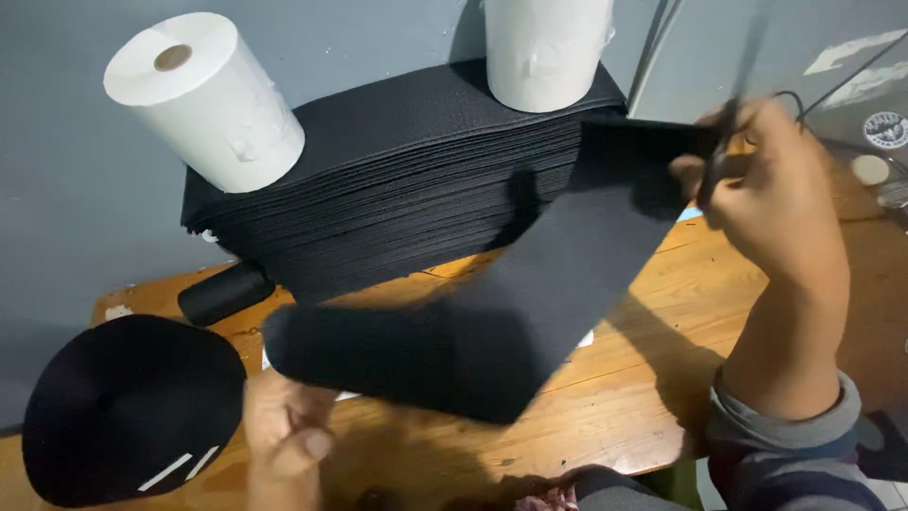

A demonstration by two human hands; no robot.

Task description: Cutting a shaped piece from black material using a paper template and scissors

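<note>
Left hand (284, 440) clenched on the near end of a black felt sheet (501, 293) held above the wooden surface (643, 378). Right hand (771, 189) grasps scissors (724, 142) at the sheet's far end; no finished cut shows, and the tall stack (397, 180) behind looks untouched.

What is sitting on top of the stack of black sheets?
Two white paper rolls rest on the stack of black sheets: one roll lying tilted at its left end, another roll upright at the right. The upright roll's top is cut off by the frame.
</note>
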